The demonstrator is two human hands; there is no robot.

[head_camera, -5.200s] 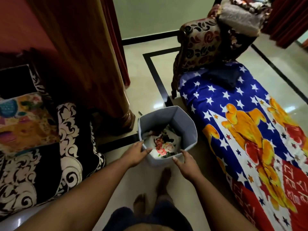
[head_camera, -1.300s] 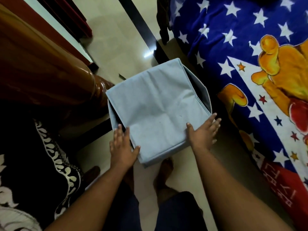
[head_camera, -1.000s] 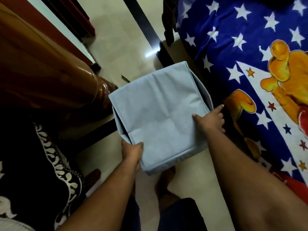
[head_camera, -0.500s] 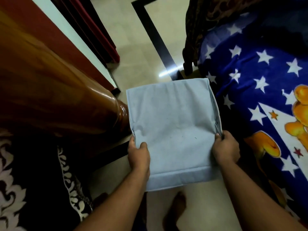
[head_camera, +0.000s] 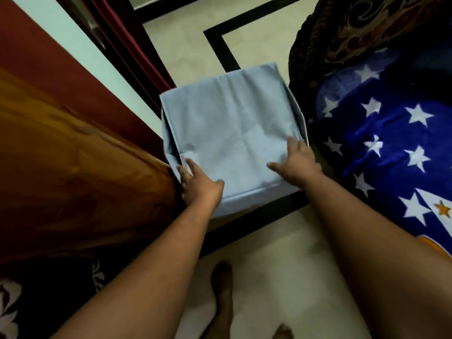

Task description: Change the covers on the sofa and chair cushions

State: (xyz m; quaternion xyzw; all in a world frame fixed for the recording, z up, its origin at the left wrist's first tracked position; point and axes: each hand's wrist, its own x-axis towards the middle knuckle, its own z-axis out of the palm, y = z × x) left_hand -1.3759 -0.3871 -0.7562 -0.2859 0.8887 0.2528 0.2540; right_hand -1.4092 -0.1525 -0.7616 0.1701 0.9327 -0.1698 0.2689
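Note:
A grey fabric storage box (head_camera: 230,133) stands on the floor between a wooden post and the sofa, its flat lid flap lying over the top. My left hand (head_camera: 199,185) rests on the near left corner of the lid with fingers stretched forward along the box edge. My right hand (head_camera: 296,160) lies flat on the near right part of the lid, fingers spread. What is inside the box is hidden under the lid.
A thick polished wooden post (head_camera: 80,182) crowds the box on the left. A sofa under a blue star-print sheet (head_camera: 391,133) lies on the right, its patterned armrest (head_camera: 347,33) behind. A black-and-white cushion (head_camera: 49,297) is at bottom left. My bare feet (head_camera: 221,289) stand on the tiled floor.
Both hands gripped the box's sides half a second ago; now they lie open on the lid. The box has shifted away from me, towards the wall.

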